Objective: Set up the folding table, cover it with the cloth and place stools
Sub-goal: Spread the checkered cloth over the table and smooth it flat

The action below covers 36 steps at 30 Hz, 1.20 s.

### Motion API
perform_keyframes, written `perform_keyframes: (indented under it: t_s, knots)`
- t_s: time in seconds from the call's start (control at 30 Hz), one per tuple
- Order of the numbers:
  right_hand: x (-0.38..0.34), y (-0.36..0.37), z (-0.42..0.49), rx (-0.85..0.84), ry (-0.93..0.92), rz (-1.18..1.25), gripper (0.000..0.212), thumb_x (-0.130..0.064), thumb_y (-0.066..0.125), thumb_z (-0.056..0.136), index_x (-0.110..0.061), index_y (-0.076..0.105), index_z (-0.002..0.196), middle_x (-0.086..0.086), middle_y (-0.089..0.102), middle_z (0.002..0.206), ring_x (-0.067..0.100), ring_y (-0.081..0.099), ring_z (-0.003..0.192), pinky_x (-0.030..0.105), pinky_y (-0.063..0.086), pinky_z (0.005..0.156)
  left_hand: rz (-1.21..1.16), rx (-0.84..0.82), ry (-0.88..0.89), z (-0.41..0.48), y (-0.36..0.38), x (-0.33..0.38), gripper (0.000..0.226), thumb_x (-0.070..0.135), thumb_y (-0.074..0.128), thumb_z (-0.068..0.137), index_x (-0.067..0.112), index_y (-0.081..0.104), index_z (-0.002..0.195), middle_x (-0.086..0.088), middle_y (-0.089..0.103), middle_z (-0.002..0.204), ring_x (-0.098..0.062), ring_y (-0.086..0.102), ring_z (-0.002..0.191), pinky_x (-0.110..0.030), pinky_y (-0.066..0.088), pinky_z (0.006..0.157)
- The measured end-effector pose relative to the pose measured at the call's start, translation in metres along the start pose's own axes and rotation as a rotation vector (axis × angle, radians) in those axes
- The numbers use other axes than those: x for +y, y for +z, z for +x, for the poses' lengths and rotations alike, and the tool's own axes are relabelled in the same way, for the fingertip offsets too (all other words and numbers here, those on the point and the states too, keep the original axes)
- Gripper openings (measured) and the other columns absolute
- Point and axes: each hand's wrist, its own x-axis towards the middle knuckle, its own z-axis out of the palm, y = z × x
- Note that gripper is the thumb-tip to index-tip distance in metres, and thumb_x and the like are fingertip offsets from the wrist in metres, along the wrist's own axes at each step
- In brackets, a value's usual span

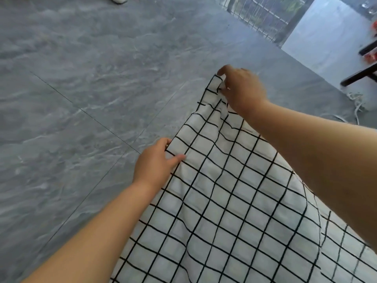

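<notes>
Bare left forearm (98,227) and bare right forearm (316,148), uncovered from wrist to the frame edge. Left hand (155,160) and right hand (242,88) bare as well, with short, rounded fingers. Right hand slightly blurred, its fingertips hard to make out.

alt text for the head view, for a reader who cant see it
Two bare arms reach forward holding a white checked cloth with black grid lines: the left hand pinches its near edge and the right hand grips its far corner. A grey tiled floor lies beyond.
</notes>
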Motion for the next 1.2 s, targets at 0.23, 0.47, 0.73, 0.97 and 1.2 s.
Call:
perform_keyframes:
  t_s: [0.23,0.47,0.73,0.97,1.2]
  knots:
    - [0.035,-0.003,-0.064,0.137,0.389,0.362,0.050,-0.048,0.046,0.092,-0.018,0.043,0.132,0.006,0.056,0.128,0.024,0.052,0.117,0.034,0.039,0.092,-0.004,-0.030,-0.043,0.001,0.004,-0.017,0.039,0.046,0.069,0.079,0.017,0.059,0.103,0.003,0.066,0.103,-0.017,0.058,0.100,-0.035,0.047,0.077]
    - [0.116,-0.006,-0.149,-0.174,0.531,0.289,0.055,-0.051,0.052,0.087,-0.017,0.049,0.130,0.014,0.055,0.130,0.030,0.047,0.124,0.041,0.039,0.097,0.032,-0.010,-0.064,-0.001,0.002,0.005,0.046,0.051,0.049,0.090,0.007,0.056,0.101,-0.006,0.051,0.066,-0.019,0.046,0.063,-0.032,0.036,0.057]
    - [0.146,-0.009,-0.126,-0.189,0.538,0.345,0.023,-0.029,0.058,0.089,-0.006,0.060,0.087,0.010,0.056,0.085,0.028,0.055,0.088,0.029,0.033,0.069,0.070,0.031,0.059,0.015,0.000,0.000,0.051,0.044,0.058,0.087,-0.001,0.040,0.071,-0.005,0.032,0.058,-0.022,0.031,0.054,-0.035,0.028,0.052]
    - [0.153,0.011,-0.117,-0.177,0.609,0.319,0.030,-0.028,0.057,0.091,0.001,0.061,0.093,0.020,0.061,0.092,0.035,0.057,0.094,0.032,0.035,0.070,0.082,0.037,0.067,0.031,0.014,-0.001,0.047,0.041,0.061,0.086,0.005,0.038,0.065,-0.002,0.032,0.054,-0.022,0.030,0.052,-0.034,0.026,0.052]
    - [0.136,0.014,-0.130,0.235,0.472,0.177,0.045,-0.027,0.047,0.094,-0.009,0.042,0.135,0.017,0.046,0.134,0.034,0.040,0.125,0.041,0.030,0.105,-0.031,0.040,-0.008,0.039,0.012,-0.009,0.041,0.046,0.054,0.090,0.007,0.060,0.083,-0.010,0.055,0.068,-0.016,0.047,0.063,-0.034,0.041,0.062]
